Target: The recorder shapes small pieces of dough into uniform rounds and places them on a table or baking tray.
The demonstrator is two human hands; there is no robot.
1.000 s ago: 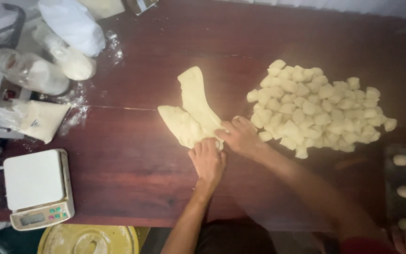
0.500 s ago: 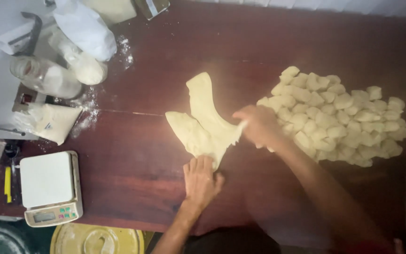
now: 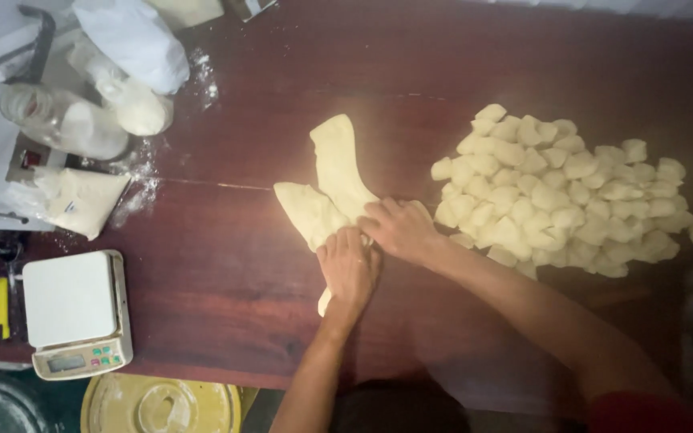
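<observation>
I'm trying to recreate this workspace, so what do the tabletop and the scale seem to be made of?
The tabletop looks like dark reddish wood with a smooth, slightly glossy finish: grain streaks and soft reflections show, though it could be laminate. The scale looks like white plastic with a matte flat platform and a small display panel. Both hands press the pale, soft dough strip.

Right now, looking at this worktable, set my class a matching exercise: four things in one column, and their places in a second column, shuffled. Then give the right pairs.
Things
1. long dough piece
2. heap of cut dough lumps
3. white kitchen scale
4. flour bag

Places
A. far left corner of the table
B. under both hands, mid-table
C. near left edge of the table
D. right of the hands, apart from them

Pairs: 1-B, 2-D, 3-C, 4-A

The left hand and right hand both press on the dough.
</observation>
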